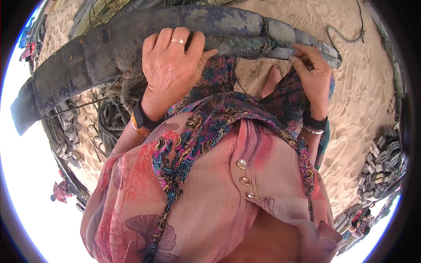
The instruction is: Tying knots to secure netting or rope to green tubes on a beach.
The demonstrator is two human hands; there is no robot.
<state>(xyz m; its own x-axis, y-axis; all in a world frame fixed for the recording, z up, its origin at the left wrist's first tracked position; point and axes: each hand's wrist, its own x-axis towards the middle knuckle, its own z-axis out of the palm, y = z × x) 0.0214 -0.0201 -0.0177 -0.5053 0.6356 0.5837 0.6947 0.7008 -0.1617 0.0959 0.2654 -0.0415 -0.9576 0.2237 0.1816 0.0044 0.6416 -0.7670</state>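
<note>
A long, dark, weathered tube-shaped piece (103, 48), worn and marked off in segments, stretches in front of me from the left to the upper right. A frayed, growth-covered rope (239, 42) runs along its near side. My left hand (172, 59), with a ring and a dark wristband, is closed with its fingers curled over the tube's near edge. Toward the tube's right end, my right hand (313, 68) has its thumb and fingers bent in against the near grey edge. What lies between those fingertips is partly hidden.
Below the tube at left lies a coil of dark rope (112, 118) on the sand (351, 109). Heaps of grey blocks (378, 164) rest at the right. A thin rope (346, 40) curves at the upper right. People (61, 192) show at the rim.
</note>
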